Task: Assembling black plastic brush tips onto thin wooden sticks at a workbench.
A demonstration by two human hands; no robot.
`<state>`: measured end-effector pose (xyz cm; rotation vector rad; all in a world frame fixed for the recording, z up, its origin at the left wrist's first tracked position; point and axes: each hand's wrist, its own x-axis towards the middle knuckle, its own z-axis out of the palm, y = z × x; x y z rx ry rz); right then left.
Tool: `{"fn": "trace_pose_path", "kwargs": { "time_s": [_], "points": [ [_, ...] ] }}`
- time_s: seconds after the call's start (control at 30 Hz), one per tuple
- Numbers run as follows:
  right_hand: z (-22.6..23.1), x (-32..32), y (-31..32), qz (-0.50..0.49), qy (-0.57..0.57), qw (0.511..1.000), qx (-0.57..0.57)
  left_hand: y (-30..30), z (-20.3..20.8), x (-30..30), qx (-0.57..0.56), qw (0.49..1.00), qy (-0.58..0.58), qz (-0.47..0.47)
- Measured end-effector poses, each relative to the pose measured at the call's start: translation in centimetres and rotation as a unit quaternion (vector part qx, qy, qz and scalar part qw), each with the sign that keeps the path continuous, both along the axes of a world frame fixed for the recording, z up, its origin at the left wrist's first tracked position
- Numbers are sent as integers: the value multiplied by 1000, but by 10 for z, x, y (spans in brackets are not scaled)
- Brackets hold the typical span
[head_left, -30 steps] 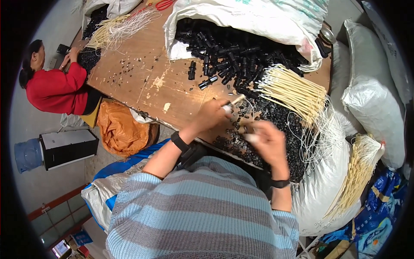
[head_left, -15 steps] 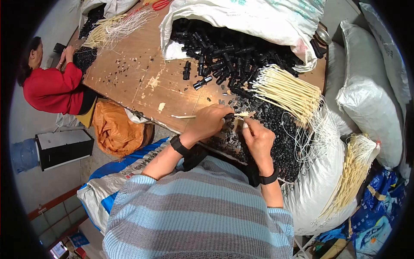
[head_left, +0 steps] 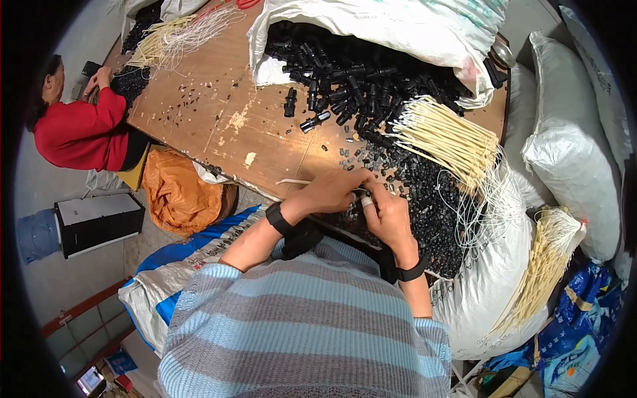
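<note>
Over the near edge of the table, my left hand (head_left: 326, 192) is closed around a thin cream stick (head_left: 292, 182), whose pale end juts out to the left. My right hand (head_left: 390, 219) is closed too, its thumb and finger meeting the left fingertips. Whatever the right fingers pinch is hidden between the hands. A pale band (head_left: 367, 201) circles one right finger. Small black plastic pieces (head_left: 441, 219) lie heaped beside and beyond my right hand. Farther right rests a bundle of cream sticks (head_left: 451, 142) with white strings trailing from it.
A white woven sack (head_left: 378, 20) spills black tubular fittings (head_left: 358, 89) onto the wooden table (head_left: 199, 132). Full sacks (head_left: 564, 139) stand at the right, near another stick bundle (head_left: 541, 275). At far left, a person in red (head_left: 83, 132) works at the table. An orange sack (head_left: 179, 192) sits on the floor.
My right hand has moved up and left to meet the left fingers. The stick's right end and the dark piece near it, visible before, are now covered. The left hand has shifted slightly right.
</note>
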<state>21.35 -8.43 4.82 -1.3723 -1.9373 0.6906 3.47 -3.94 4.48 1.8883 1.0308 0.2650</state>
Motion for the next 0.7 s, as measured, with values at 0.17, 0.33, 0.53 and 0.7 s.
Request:
{"fn": "trace_pose_path", "kwargs": {
  "time_s": [0.17, 0.33, 0.53, 0.7],
  "points": [
    [5, 0, 0, -6, -66, 998, -20, 6, 1, -5, 114, 978, -168, 54],
    [6, -4, 0, -26, -12, 1000, 4, 7, 1, -9, 170, 951, -238, 100],
    [-7, 1, -6, 28, -3, 999, -36, 1, -2, -13, 219, 950, -218, 34],
    [-6, 4, -6, -121, 116, 974, -152, 41, -43, -47, 308, 932, -64, 179]
  ]
}}
